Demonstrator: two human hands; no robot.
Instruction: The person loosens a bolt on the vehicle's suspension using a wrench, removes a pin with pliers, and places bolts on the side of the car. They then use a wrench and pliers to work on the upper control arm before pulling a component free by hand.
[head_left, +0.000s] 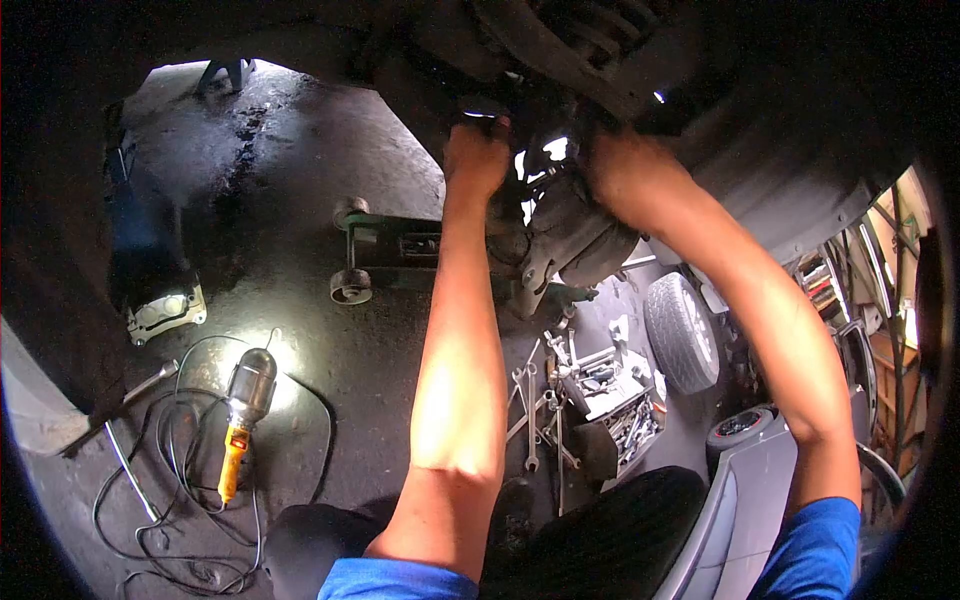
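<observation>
Both my arms reach up into the dark underside of a vehicle, among suspension parts [580, 250]. My left hand [478, 158] is closed near a dark part beside a small bright gap; what its fingers hold, if anything, is lost in shadow. To its right, my right hand [625, 170] reaches behind the dark metal parts, its fingers hidden in darkness. A curved dark arm [545, 35] of the suspension passes above both hands.
A lit work lamp [252, 385] with a yellow handle and coiled cord lies on the floor. Several wrenches [530, 420] and a toolbox [635, 440] sit near my knees. A floor jack [390, 245], a tyre [682, 333] and a brake caliper [168, 312] are also around.
</observation>
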